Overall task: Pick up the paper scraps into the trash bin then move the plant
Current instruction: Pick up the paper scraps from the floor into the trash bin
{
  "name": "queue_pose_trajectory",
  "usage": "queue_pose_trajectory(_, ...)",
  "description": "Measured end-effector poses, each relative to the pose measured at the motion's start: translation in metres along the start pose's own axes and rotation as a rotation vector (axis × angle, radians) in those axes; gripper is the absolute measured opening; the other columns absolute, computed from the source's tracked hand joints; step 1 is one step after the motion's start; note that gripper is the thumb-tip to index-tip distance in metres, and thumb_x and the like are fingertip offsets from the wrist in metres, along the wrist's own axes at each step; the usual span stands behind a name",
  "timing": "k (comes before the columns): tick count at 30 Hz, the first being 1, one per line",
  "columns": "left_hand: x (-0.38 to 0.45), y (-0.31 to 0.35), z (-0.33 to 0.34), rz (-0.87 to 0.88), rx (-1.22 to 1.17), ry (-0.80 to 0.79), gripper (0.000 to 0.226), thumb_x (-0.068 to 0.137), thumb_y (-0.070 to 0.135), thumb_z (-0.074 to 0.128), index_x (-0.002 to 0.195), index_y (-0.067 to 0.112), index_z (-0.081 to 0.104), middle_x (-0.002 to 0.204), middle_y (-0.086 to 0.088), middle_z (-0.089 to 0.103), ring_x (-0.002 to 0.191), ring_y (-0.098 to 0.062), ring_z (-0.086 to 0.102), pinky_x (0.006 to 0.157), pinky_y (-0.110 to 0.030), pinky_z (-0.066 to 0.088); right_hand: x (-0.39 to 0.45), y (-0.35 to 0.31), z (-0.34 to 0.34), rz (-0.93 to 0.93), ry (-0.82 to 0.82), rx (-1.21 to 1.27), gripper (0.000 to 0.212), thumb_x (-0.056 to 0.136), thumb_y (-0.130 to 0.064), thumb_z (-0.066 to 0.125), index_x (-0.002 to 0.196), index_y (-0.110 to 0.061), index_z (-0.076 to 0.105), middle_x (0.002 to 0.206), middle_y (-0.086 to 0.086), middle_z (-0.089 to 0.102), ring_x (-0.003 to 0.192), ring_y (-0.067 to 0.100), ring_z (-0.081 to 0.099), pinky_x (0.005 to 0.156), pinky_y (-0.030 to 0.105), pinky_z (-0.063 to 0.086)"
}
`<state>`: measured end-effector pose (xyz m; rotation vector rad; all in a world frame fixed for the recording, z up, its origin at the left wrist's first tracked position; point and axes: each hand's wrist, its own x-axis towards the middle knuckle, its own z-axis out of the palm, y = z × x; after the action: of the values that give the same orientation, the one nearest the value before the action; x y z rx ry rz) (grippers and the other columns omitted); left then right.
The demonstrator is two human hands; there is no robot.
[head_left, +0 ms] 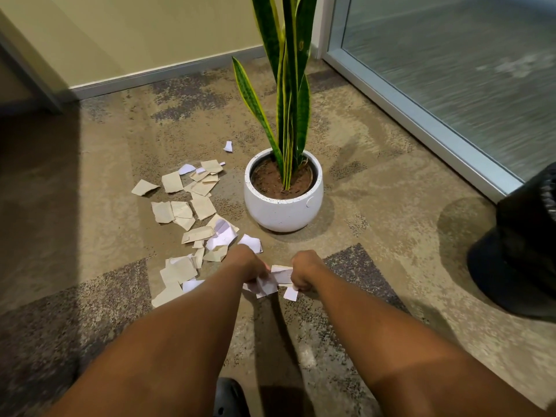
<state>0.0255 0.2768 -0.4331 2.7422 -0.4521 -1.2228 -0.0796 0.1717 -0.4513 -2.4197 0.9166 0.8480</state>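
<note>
Several torn paper scraps [192, 206], beige and white, lie strewn on the carpet left of a snake plant [290, 85] in a round white pot [282, 209]. My left hand [246, 263] and my right hand [304, 270] are both down on the floor in front of the pot. Each is closed on white scraps [276, 279] that bunch between them. A black trash bin [523, 245] with a black liner stands at the right edge, partly cut off by the frame.
A beige wall with a grey baseboard [156, 75] runs behind the plant. A frosted glass panel in a metal frame [421, 121] closes the right side. A dark shoe [230, 397] shows at the bottom. Patterned carpet [391, 206] lies between pot and bin.
</note>
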Motion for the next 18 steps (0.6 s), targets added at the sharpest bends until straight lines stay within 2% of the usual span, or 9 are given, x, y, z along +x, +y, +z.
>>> queue_pose_trajectory(2, -0.001, 0.005, 0.001, -0.015, -0.008, -0.016, 0.031, 0.074, 0.039, 0.082, 0.069, 0.016, 0.063, 0.064, 0.002, 0.061, 0.053, -0.005, 0.054, 0.046, -0.022, 0.040, -0.004, 0.007, -0.002, -0.004, -0.004, 0.005, 0.037, 0.086, -0.013, 0.072, 0.122, -0.004, 0.068, 0.120, 0.011, 0.069, 0.112, 0.023, 0.066, 0.087, 0.027, 0.053)
queue_pose_trajectory(4, -0.003, 0.011, 0.001, 0.006, 0.024, 0.001, 0.036, 0.067, 0.046, 0.085, 0.073, 0.016, 0.065, 0.067, 0.000, 0.063, 0.061, -0.011, 0.060, 0.052, -0.023, 0.045, -0.006, 0.015, -0.004, 0.002, 0.017, 0.045, 0.043, 0.085, -0.013, 0.071, 0.127, -0.004, 0.065, 0.122, 0.013, 0.068, 0.112, 0.025, 0.066, 0.087, 0.028, 0.053)
queue_pose_trajectory(7, -0.009, 0.023, 0.004, 0.038, -0.017, 0.002, 0.045, 0.067, 0.047, 0.086, 0.087, 0.011, 0.068, 0.084, -0.003, 0.070, 0.075, -0.016, 0.067, 0.061, -0.027, 0.052, -0.012, 0.029, -0.012, 0.019, 0.060, 0.101, 0.048, 0.087, -0.017, 0.067, 0.133, -0.006, 0.061, 0.128, 0.014, 0.065, 0.117, 0.028, 0.062, 0.094, 0.030, 0.053)
queue_pose_trajectory(9, -0.014, 0.036, 0.005, 0.058, -0.046, -0.020, 0.053, 0.064, 0.043, 0.089, 0.099, 0.007, 0.072, 0.097, -0.007, 0.074, 0.089, -0.020, 0.072, 0.077, -0.030, 0.060, -0.017, 0.039, -0.019, 0.047, 0.100, 0.173, 0.045, 0.088, -0.028, 0.067, 0.129, -0.007, 0.063, 0.124, 0.015, 0.067, 0.111, 0.030, 0.064, 0.088, 0.030, 0.053)
queue_pose_trajectory(11, -0.019, 0.051, 0.008, 0.074, -0.108, -0.039, 0.063, 0.053, 0.041, 0.092, 0.101, 0.005, 0.074, 0.100, -0.009, 0.075, 0.091, -0.023, 0.073, 0.084, -0.035, 0.061, -0.022, 0.050, -0.028, 0.078, 0.148, 0.241, 0.051, 0.085, -0.037, 0.072, 0.125, -0.008, 0.064, 0.123, 0.014, 0.066, 0.110, 0.031, 0.064, 0.086, 0.030, 0.052)
queue_pose_trajectory(13, -0.020, 0.067, 0.011, 0.111, -0.161, -0.053, 0.066, 0.046, 0.036, 0.093, 0.100, 0.003, 0.075, 0.102, -0.011, 0.075, 0.094, -0.025, 0.073, 0.086, -0.037, 0.061, -0.030, 0.063, -0.038, 0.111, 0.194, 0.282, 0.051, 0.082, -0.032, 0.075, 0.125, -0.008, 0.063, 0.125, 0.015, 0.065, 0.114, 0.032, 0.062, 0.089, 0.031, 0.052)
queue_pose_trajectory(16, -0.035, 0.095, 0.012, 0.180, -0.201, -0.014, 0.060, 0.055, 0.036, 0.092, 0.101, 0.001, 0.074, 0.104, -0.014, 0.072, 0.101, -0.027, 0.069, 0.082, -0.032, 0.056, -0.043, 0.085, -0.052, 0.168, 0.294, 0.359, 0.044, 0.085, -0.019, 0.067, 0.127, -0.008, 0.061, 0.128, 0.016, 0.064, 0.116, 0.032, 0.061, 0.094, 0.033, 0.051)
queue_pose_trajectory(18, -0.042, 0.117, 0.012, 0.210, -0.261, 0.016, 0.053, 0.057, 0.034, 0.091, 0.094, 0.001, 0.074, 0.097, -0.016, 0.072, 0.089, -0.027, 0.069, 0.078, -0.034, 0.056, -0.052, 0.101, -0.061, 0.213, 0.368, 0.421, 0.043, 0.087, -0.014, 0.063, 0.129, -0.008, 0.061, 0.129, 0.017, 0.063, 0.118, 0.033, 0.061, 0.095, 0.033, 0.051)
